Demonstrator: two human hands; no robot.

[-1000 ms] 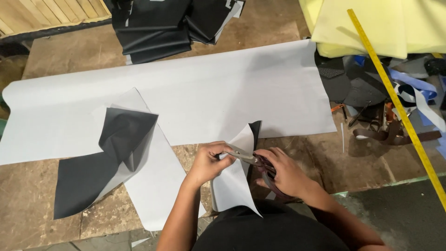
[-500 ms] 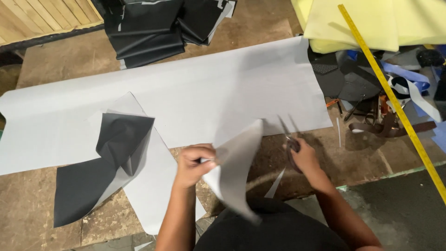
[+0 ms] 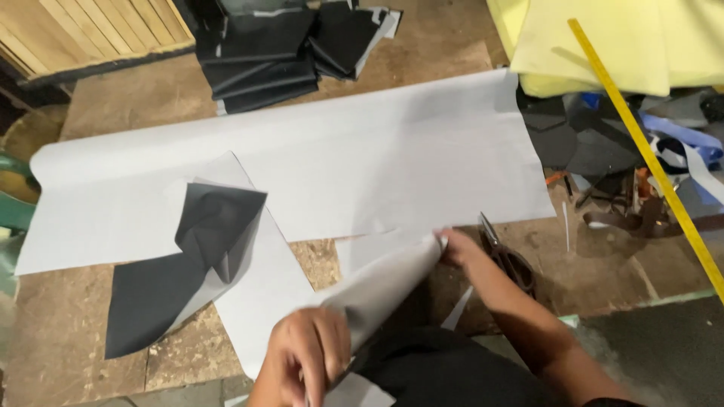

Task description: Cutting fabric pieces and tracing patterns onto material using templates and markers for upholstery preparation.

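Note:
My left hand (image 3: 309, 354) grips the near end of a cut grey fabric piece (image 3: 385, 283) close to my body. The fingers of my right hand (image 3: 461, 252) pinch the far corner of the same piece, which hangs curved between the two hands just above the wooden table (image 3: 136, 98). A pair of dark scissors (image 3: 504, 252) lies on the table right beside my right hand, blades pointing away from me. Behind the piece a large grey sheet (image 3: 362, 158) is spread across the table.
A grey piece with its black underside folded up (image 3: 200, 256) lies to the left. Stacked black pieces (image 3: 264, 53) sit at the back. At the right are yellow fabric (image 3: 603, 45), a long yellow ruler (image 3: 641, 143) and dark scraps (image 3: 596, 151). A wooden crate (image 3: 83, 30) stands back left.
My right hand has let go of the scissors, which now lie on the table, and has taken the far corner of the cut grey piece. The piece is stretched lower between both hands.

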